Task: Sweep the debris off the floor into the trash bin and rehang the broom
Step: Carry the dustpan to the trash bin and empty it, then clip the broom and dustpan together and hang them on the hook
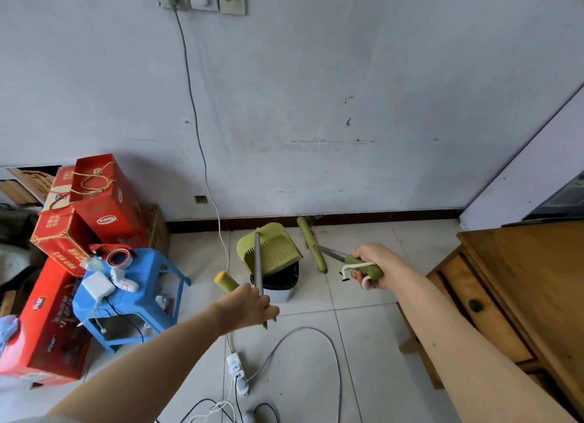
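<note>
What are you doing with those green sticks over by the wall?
A person is cleaning up. The left hand holds the long grey handle of a green plastic dustpan, tipped over the small dark trash bin by the wall. The right hand grips the green handle of the green broom, whose head rests on the tiled floor beside the bin. The broom is not hung up yet.

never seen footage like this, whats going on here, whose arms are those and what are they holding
This single picture comes from a camera worn on a person's head, looking forward and down, so the two bare arms are the wearer's own. The left hand grips the handle of a green dustpan, tipped over a small trash bin. The right hand grips the handle of a green broom, whose head rests on the tiled floor near the wall. A blue stool, red boxes and a power strip also sit on the floor.
</note>
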Demonstrator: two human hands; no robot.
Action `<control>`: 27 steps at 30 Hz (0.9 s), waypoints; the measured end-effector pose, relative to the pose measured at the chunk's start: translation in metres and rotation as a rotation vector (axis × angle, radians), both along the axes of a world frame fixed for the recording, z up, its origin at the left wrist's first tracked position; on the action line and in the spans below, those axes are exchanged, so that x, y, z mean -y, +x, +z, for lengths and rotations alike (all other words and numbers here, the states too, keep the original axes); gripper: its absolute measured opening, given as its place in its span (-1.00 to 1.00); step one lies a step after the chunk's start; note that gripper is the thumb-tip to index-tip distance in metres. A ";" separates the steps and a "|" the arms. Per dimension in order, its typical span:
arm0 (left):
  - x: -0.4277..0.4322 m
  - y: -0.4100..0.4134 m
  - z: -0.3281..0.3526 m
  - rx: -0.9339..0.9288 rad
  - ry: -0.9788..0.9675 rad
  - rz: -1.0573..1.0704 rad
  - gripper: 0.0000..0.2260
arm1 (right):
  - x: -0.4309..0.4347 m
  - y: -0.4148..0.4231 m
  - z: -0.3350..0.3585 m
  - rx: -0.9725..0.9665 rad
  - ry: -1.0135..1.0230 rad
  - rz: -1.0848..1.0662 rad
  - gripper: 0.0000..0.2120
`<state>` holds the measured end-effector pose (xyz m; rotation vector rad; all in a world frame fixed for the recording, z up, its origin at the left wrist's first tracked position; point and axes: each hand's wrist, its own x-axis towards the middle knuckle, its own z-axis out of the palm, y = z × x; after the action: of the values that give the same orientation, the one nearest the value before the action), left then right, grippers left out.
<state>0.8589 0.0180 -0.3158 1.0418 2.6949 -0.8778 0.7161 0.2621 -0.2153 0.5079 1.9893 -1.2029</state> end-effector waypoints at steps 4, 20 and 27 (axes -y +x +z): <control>0.007 -0.010 0.009 -0.074 0.062 0.033 -0.75 | 0.003 -0.001 -0.003 0.009 0.004 0.003 -0.74; 0.025 -0.076 0.078 -0.522 0.576 0.591 -0.84 | 0.043 -0.013 0.067 0.103 -0.368 -0.013 -0.75; 0.050 -0.113 0.121 -0.574 0.708 0.582 -0.82 | 0.099 -0.039 0.131 0.111 -0.463 0.136 -0.89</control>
<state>0.7461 -0.0317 -0.1947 -0.0388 3.5981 -0.0946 0.6767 0.1631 -0.0847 0.1964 1.5563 -1.4561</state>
